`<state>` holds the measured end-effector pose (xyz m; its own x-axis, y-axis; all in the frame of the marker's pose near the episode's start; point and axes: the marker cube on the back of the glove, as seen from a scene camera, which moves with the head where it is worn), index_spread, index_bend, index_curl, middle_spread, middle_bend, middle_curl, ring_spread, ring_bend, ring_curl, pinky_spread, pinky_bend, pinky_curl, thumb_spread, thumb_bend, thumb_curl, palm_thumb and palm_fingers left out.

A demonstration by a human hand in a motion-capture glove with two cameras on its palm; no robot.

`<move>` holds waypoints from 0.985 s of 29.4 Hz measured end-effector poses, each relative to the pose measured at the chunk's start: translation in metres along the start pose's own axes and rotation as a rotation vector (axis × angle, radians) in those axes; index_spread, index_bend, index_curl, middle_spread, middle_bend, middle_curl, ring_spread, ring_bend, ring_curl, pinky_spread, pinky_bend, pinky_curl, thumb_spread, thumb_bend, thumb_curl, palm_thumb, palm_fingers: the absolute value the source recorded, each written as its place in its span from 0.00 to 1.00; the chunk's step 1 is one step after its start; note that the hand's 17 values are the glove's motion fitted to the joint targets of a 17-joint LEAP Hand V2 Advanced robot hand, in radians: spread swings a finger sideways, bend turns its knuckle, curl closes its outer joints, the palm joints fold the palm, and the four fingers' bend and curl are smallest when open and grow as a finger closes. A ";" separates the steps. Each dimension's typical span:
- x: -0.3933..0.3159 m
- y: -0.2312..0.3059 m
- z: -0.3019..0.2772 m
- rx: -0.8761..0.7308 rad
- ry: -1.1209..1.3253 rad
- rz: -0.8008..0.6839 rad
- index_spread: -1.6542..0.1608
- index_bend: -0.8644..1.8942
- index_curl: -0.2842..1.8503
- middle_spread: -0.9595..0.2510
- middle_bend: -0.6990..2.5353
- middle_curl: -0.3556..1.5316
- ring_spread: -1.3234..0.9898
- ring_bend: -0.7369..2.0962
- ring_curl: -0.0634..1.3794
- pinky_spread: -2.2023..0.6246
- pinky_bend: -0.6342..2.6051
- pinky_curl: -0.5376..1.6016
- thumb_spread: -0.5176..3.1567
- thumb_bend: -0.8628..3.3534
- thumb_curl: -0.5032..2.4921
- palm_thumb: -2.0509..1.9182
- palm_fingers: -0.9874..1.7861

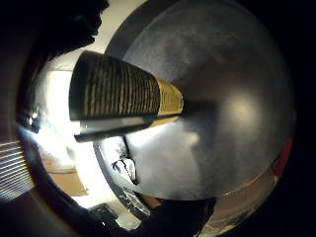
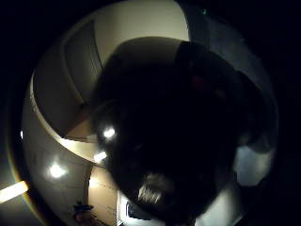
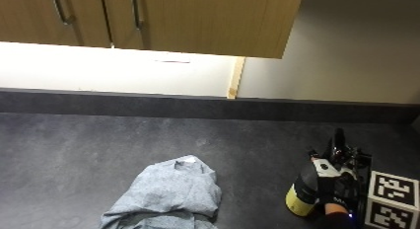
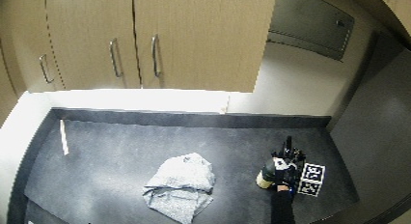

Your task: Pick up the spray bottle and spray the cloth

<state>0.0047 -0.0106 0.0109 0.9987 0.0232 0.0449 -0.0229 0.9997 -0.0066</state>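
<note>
Curled around the spray bottle [image 3: 304, 192], the gloved right hand [image 3: 336, 188] is being shown at the right end of the dark countertop [image 3: 98, 145]. Well to its left, a crumpled grey cloth [image 3: 172, 194] is lying flat on the same surface. The bottle is being held upright on the counter, its yellow base down and its black nozzle end up; its contents cannot be told.

- The outside view looks steeply down on the dark countertop [image 3: 131, 140], fairly close.
- The wide outside view sits higher, sharing the counter and crumpled cloth [image 4: 180, 185].
- Both palm views sit close against the spray bottle [image 1: 123, 94].
</note>
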 end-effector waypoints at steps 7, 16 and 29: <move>-0.007 0.005 -0.005 -0.009 0.012 -0.033 0.72 0.36 0.22 0.88 0.30 0.39 0.62 0.44 0.29 0.83 0.43 0.41 0.41 0.20 0.35 0.74 0.47; -0.004 0.003 0.001 -0.008 -0.068 -0.067 0.74 0.38 0.24 0.86 0.31 0.40 0.62 0.43 0.29 0.83 0.40 0.40 0.42 0.20 0.35 0.75 0.51; -0.015 0.003 0.005 0.022 -0.152 -0.110 0.80 0.50 0.32 0.78 0.37 0.44 0.58 0.39 0.29 0.82 0.25 0.34 0.39 0.22 0.37 0.80 0.69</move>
<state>-0.0107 -0.0081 0.0150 0.9770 -0.0878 0.1942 0.0838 0.9961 0.0288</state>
